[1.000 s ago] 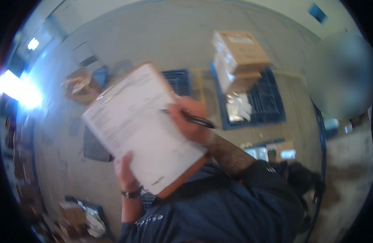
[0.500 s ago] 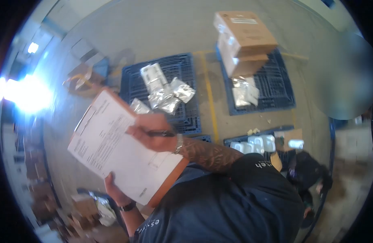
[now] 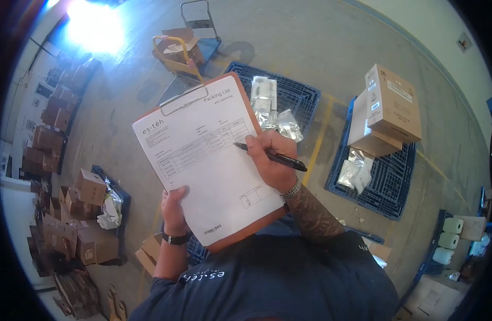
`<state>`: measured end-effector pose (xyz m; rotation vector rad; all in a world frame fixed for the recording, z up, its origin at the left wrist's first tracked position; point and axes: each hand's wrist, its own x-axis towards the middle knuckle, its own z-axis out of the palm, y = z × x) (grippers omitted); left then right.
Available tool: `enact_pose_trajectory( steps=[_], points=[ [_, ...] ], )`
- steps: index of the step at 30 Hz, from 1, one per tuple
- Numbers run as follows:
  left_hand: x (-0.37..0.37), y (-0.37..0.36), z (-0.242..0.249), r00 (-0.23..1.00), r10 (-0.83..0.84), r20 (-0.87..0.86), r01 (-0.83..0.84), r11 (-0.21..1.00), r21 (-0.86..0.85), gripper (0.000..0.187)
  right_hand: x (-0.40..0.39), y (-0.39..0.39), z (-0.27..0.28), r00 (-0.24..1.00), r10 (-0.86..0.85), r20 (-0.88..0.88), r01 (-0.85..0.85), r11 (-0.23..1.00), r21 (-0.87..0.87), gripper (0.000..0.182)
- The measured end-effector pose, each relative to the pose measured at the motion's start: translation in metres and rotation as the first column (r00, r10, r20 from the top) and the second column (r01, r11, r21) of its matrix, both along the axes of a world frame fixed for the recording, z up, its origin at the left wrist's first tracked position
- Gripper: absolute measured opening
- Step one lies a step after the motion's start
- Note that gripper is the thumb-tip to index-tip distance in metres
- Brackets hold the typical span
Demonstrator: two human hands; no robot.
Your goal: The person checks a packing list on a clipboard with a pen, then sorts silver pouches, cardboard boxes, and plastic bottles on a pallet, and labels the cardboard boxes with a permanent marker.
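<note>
My left hand [image 3: 174,214] grips the lower left edge of a brown clipboard [image 3: 250,231], with the thumb on top and the other fingers mostly hidden beneath. A printed packing list [image 3: 214,192] lies under the board's wire clip [image 3: 183,101]. Its upper half carries a table, and a small box is printed near its lower right. In my right hand [image 3: 274,166] is a black pen [image 3: 284,160], pinched between thumb and fingers. The pen's tip points at the right side of the table on the sheet.
Beyond the clipboard, silver packets [image 3: 290,126] lie on a blue pallet [image 3: 306,99]. Large cartons [image 3: 391,101] stand on another pallet [image 3: 387,198] at the right. A yellow-handled cart [image 3: 176,67] is at the back. Boxes [image 3: 96,243] pile up on the left, white jugs [image 3: 448,240] far right.
My view has turned, so the pallets and cartons appear farther right. The clipboard sits more upright and higher in view. My right hand with the pen has moved to the sheet's right edge.
</note>
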<state>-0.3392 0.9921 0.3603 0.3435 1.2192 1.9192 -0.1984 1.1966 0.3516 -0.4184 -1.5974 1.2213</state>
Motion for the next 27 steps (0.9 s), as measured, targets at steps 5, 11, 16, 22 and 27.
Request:
enact_pose_trajectory(
  steps=[5,11,16,22,27],
  points=[
    [0.000,0.004,0.002,1.000,-0.008,0.006,0.007,1.000,0.018,0.047,0.000,0.001,0.004,0.997,-0.037,0.074,0.032,0.997,0.070,0.028],
    [-0.001,0.004,-0.007,0.995,0.040,-0.092,-0.046,0.997,-0.063,0.043,-0.001,0.004,-0.012,0.971,0.010,-0.240,-0.054,0.982,-0.181,0.023],
    [-0.032,-0.002,-0.051,0.998,0.038,-0.056,-0.046,0.990,-0.135,0.053,-0.005,-0.002,0.015,0.886,0.344,0.311,-0.219,0.901,-0.375,0.023],
    [-0.085,0.042,-0.119,0.986,-0.150,-0.072,0.138,0.979,-0.151,0.080,-0.100,0.011,-0.038,0.585,0.364,0.724,-0.402,0.906,-0.131,0.041],
    [-0.122,0.112,-0.138,0.985,0.089,0.148,-0.061,0.981,-0.183,0.044,-0.164,0.062,-0.051,0.450,0.499,0.741,-0.524,0.819,-0.234,0.040]
  ],
)
